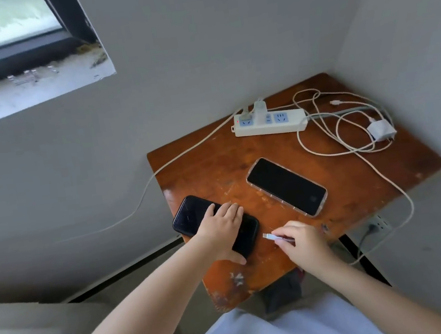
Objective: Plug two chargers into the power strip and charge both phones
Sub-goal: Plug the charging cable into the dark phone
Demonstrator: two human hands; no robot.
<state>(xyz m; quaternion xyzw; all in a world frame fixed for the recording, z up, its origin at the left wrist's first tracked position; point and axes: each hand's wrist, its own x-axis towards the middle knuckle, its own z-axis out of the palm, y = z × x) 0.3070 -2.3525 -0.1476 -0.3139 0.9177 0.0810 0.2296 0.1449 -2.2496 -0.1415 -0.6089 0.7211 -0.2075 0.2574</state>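
The left hand (223, 225) lies flat across the black phone (216, 226), fingers straight and pressing it to the wooden table (345, 185), so the phone sits directly beneath the palm with its near end poking out toward the other hand. Just right of it, the right hand (300, 238) pinches a cable plug (269, 236), tip aimed at that near end but not yet touching. This looks like the step of charging the first phone: the next move calls for lining the plug with the port and pushing straight in while the left hand braces. Beyond the right hand lies the clear-cased phone (286, 186), farther off the power strip (270, 123), and to its right a loose white charger (381, 130), seemingly still unplugged.
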